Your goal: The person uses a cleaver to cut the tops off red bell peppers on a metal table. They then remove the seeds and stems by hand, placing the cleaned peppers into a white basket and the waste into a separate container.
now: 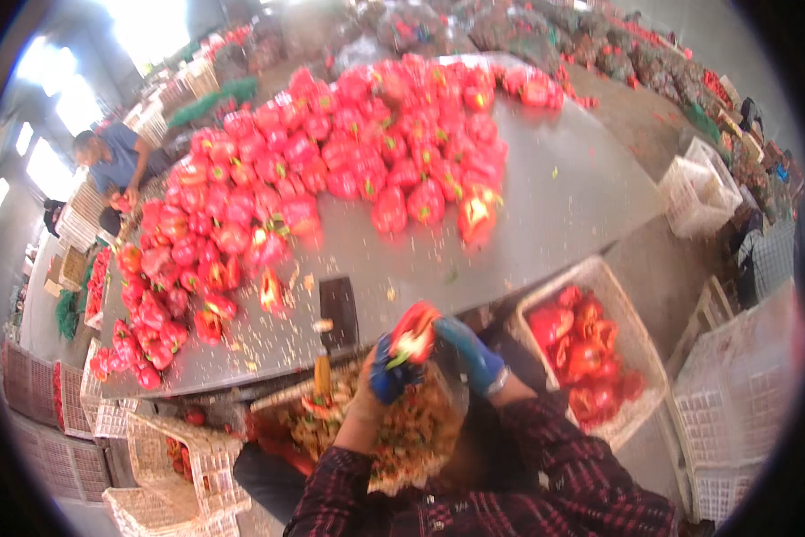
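Observation:
Both my hands wear blue gloves. My left hand [390, 373] grips a cut red bell pepper [416, 330] from its stem side, with the pale core and green stem showing. My right hand [471, 354] touches the pepper's right side, fingers against its flesh; whether it also holds a tool cannot be seen. Beneath my hands is a container of pepper cores and seeds [419, 429]. A cleaver with a dark blade [338, 313] and a wooden handle lies at the near edge of the metal table [557, 194]. A large heap of red bell peppers [369, 141] covers the table's far and left parts.
To my right, a white plastic crate [600, 268] holds cut red peppers. Empty-looking crates [174, 463] sit at lower left, and stacked crates [731, 396] at right. A seated person [117, 158] works beyond the table's left side. Filled net sacks [510, 37] line the far floor.

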`<action>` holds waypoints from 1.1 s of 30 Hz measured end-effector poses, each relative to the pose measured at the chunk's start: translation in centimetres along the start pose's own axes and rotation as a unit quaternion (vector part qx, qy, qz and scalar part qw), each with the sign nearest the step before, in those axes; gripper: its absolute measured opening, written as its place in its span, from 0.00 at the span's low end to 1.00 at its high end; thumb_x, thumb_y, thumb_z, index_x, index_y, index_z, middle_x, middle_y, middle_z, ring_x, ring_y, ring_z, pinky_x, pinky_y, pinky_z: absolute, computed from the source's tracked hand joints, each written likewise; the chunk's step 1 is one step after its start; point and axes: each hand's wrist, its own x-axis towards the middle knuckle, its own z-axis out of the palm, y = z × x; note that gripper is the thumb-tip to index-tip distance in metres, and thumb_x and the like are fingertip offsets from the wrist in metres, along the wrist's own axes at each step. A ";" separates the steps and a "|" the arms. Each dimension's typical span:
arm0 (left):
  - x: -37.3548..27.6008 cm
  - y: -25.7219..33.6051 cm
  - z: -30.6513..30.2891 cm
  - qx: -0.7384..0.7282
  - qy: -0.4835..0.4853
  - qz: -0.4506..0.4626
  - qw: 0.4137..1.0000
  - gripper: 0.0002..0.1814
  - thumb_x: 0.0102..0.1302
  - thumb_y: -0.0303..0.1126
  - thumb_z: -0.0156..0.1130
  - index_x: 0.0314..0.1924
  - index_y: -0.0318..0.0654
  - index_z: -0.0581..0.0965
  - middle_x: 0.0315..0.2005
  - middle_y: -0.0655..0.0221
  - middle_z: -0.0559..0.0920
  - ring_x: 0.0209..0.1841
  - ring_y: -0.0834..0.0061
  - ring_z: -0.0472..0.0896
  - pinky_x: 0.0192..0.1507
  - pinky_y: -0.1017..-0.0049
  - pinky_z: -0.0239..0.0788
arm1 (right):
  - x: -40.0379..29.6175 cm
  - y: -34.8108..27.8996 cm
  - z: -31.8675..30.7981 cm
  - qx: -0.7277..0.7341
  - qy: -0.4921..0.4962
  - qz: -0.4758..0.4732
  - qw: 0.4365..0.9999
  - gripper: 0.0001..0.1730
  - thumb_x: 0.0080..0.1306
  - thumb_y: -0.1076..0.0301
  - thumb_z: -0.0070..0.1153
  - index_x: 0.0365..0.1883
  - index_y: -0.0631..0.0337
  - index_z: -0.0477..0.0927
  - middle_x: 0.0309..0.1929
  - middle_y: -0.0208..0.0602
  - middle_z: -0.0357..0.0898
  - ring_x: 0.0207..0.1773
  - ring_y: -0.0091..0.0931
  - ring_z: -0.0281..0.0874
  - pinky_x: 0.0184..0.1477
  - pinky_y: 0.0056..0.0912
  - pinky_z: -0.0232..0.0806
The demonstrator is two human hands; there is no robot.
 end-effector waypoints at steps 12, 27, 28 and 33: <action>-2.1 -0.1 5.1 0.808 -0.063 0.281 0.514 0.35 0.61 0.44 0.64 0.64 0.32 0.68 0.58 0.53 0.75 0.52 0.60 0.78 0.52 0.66 0.70 | -0.1 2.5 -5.0 -0.309 0.054 -0.235 0.920 0.18 0.71 0.60 0.50 0.53 0.62 0.76 0.45 0.32 0.78 0.49 0.25 0.74 0.50 0.28 0.68; -1.8 -2.0 5.3 0.743 -0.110 0.104 0.652 0.36 0.54 0.37 0.71 0.59 0.30 0.66 0.43 0.49 0.79 0.44 0.49 0.80 0.45 0.62 0.73 | -1.5 0.9 -2.3 -0.198 0.090 -0.106 0.970 0.16 0.70 0.61 0.51 0.50 0.62 0.78 0.41 0.28 0.78 0.43 0.20 0.75 0.46 0.23 0.69; -1.7 -1.8 5.0 0.731 -0.115 0.106 0.665 0.36 0.53 0.37 0.71 0.59 0.30 0.66 0.43 0.48 0.79 0.44 0.48 0.80 0.45 0.62 0.73 | -1.8 0.6 -1.8 -0.200 0.073 -0.094 0.973 0.17 0.70 0.61 0.51 0.50 0.62 0.78 0.41 0.28 0.78 0.44 0.20 0.75 0.46 0.23 0.69; 0.3 -2.9 2.5 0.298 -0.122 0.059 0.945 0.30 0.58 0.32 0.71 0.58 0.30 0.71 0.44 0.63 0.82 0.44 0.70 0.82 0.44 0.73 0.74 | -1.4 0.6 -2.3 0.007 0.035 0.046 0.998 0.18 0.68 0.60 0.53 0.50 0.62 0.77 0.42 0.31 0.79 0.44 0.23 0.76 0.45 0.23 0.68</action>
